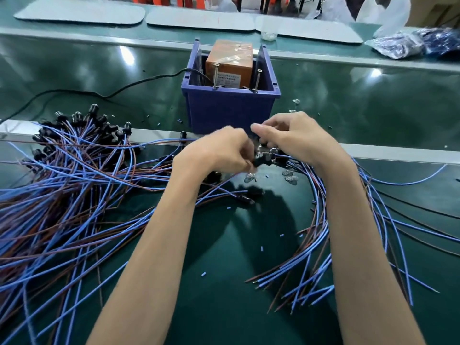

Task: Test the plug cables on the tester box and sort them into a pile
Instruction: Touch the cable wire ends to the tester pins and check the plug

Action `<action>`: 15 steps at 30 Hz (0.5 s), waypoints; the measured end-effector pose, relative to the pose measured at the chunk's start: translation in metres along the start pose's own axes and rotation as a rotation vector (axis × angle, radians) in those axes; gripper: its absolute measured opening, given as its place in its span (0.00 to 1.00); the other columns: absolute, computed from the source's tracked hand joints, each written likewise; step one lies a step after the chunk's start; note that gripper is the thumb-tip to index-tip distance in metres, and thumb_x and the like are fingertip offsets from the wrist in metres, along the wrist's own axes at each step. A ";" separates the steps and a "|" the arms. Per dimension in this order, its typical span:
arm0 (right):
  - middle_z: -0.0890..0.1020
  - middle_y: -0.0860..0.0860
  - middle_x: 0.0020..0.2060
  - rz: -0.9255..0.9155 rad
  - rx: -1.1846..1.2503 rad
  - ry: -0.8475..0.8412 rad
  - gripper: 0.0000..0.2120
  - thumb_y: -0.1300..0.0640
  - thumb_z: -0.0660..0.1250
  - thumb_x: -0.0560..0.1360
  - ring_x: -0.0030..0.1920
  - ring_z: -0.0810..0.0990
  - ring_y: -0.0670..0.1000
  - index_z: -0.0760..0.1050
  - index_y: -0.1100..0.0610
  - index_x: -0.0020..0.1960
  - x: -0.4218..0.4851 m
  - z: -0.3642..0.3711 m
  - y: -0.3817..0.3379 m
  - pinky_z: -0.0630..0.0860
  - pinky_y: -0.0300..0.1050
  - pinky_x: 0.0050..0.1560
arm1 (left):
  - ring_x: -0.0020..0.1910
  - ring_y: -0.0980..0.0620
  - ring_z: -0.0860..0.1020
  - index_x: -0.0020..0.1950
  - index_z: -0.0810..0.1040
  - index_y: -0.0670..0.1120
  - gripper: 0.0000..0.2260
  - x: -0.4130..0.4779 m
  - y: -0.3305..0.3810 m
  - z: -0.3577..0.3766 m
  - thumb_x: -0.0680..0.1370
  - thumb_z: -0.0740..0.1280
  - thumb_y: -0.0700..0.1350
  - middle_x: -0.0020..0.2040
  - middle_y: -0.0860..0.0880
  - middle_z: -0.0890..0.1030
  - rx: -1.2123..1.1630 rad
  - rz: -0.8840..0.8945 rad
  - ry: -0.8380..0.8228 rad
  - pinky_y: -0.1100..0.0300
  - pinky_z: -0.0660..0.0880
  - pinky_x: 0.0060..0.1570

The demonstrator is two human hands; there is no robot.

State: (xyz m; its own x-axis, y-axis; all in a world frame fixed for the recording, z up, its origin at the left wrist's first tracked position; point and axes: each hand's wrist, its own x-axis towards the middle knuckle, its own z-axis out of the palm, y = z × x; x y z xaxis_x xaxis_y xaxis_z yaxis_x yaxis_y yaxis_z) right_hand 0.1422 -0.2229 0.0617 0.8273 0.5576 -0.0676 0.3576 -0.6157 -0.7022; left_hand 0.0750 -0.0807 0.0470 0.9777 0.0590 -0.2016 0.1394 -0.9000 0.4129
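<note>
The tester, an orange box [227, 63] with two metal pins, stands inside a blue bin [231, 108] at the middle of the belt. Just in front of the bin my left hand [219, 150] pinches a black plug [261, 160] on a blue and brown cable. My right hand [293, 138] has its fingers curled round the plugs of a cable bundle [316, 235] that fans out to the lower right. A large pile of plug cables [64, 175] lies to the left, black plugs at its far end.
A black power cord [99, 92] runs left from the bin. Small clear bulbs [250, 178] and blue wire scraps lie under my hands. A metal rail [398, 153] crosses the table. White mats [82, 11] and plastic bags [408, 43] lie beyond.
</note>
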 end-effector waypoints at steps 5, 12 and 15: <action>0.82 0.44 0.40 0.034 0.407 0.179 0.11 0.43 0.72 0.72 0.39 0.78 0.39 0.81 0.50 0.45 0.005 0.006 -0.002 0.71 0.34 0.42 | 0.42 0.48 0.79 0.39 0.81 0.53 0.03 0.001 0.016 -0.001 0.71 0.73 0.48 0.33 0.56 0.76 -0.182 0.024 0.415 0.56 0.77 0.45; 0.82 0.46 0.30 0.027 0.662 0.091 0.13 0.54 0.67 0.77 0.31 0.76 0.41 0.80 0.55 0.35 0.005 0.008 0.003 0.73 0.33 0.34 | 0.44 0.47 0.81 0.46 0.79 0.47 0.05 0.003 0.036 0.006 0.72 0.69 0.46 0.35 0.53 0.79 -0.397 -0.035 0.621 0.55 0.76 0.48; 0.81 0.47 0.25 0.037 0.740 0.237 0.15 0.55 0.61 0.81 0.25 0.78 0.43 0.75 0.59 0.38 0.006 0.007 -0.003 0.73 0.34 0.27 | 0.48 0.43 0.82 0.61 0.68 0.44 0.18 0.006 0.046 0.010 0.75 0.68 0.48 0.47 0.46 0.83 -0.716 -0.101 0.420 0.51 0.78 0.53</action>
State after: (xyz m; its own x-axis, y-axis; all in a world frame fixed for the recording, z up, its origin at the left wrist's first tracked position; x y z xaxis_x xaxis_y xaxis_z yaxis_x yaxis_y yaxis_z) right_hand 0.1428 -0.2141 0.0589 0.9335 0.3584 -0.0055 0.0145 -0.0531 -0.9985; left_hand 0.0853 -0.1258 0.0554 0.9127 0.4081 0.0212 0.1571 -0.3983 0.9037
